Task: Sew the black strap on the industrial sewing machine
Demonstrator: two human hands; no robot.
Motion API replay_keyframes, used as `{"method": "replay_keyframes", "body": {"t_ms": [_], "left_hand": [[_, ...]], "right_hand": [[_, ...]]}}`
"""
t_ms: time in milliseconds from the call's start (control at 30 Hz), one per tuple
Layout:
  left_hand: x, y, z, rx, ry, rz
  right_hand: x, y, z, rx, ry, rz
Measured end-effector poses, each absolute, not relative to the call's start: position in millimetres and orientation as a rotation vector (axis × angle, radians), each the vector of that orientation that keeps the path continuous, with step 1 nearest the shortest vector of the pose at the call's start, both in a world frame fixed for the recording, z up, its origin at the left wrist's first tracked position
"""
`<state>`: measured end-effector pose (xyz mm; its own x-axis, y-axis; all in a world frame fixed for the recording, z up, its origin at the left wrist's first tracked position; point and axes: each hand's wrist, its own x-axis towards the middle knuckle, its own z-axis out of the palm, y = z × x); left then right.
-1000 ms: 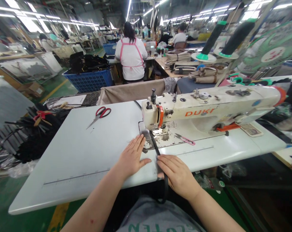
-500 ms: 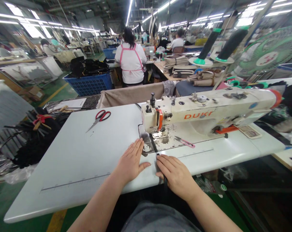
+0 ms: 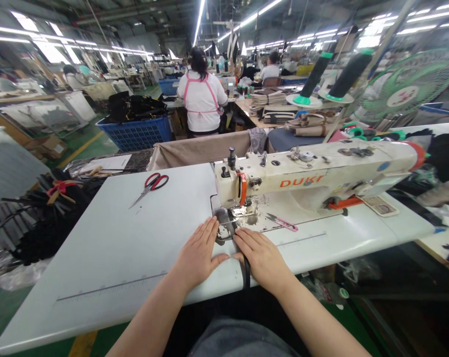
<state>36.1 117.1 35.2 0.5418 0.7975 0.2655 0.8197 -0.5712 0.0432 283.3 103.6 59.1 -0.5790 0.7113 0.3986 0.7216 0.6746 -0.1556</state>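
Both hands lie on the white bench [image 3: 109, 248] at its near edge, directly in front of the needle end of the cream sewing machine [image 3: 313, 181].

Left hand [image 3: 199, 255]: palm down, flat on the bench surface, fingers [image 3: 205, 233] extended and slightly spread, thumb out toward the other hand. It holds nothing; the fingertips reach the near edge of the worn metal plate [image 3: 224, 225] under the machine head.

Right hand [image 3: 262, 258]: palm down, just beside the left, fingers stretched toward the plate and lying close together, pressing on a narrow black strap [image 3: 247, 272]. The strap runs from under this hand back over the near edge of the bench, where it hangs down out of sight. Whether its front end reaches the needle cannot be told; the hand covers it.

Other items: pink thread snips [image 3: 283, 222] lie on the machine bed, to the right of the needle area. Red-handled scissors [image 3: 150, 187] lie closed toward the far edge of the bench, well apart from both hands. A bundle of black straps [image 3: 49, 218] tied with red ribbon sits beyond the left edge. A person in a white top [image 3: 202, 101] is seated at a station beyond the far edge, back turned.
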Motion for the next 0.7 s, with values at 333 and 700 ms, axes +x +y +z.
{"method": "replay_keyframes", "body": {"t_ms": [333, 700], "left_hand": [[36, 117, 37, -2.683, -1.422, -0.367], [36, 115, 34, -2.669, -1.471, -0.392]], "right_hand": [[280, 115, 58, -1.155, -2.454, 0.016], [276, 121, 61, -1.188, -2.452, 0.088]]}}
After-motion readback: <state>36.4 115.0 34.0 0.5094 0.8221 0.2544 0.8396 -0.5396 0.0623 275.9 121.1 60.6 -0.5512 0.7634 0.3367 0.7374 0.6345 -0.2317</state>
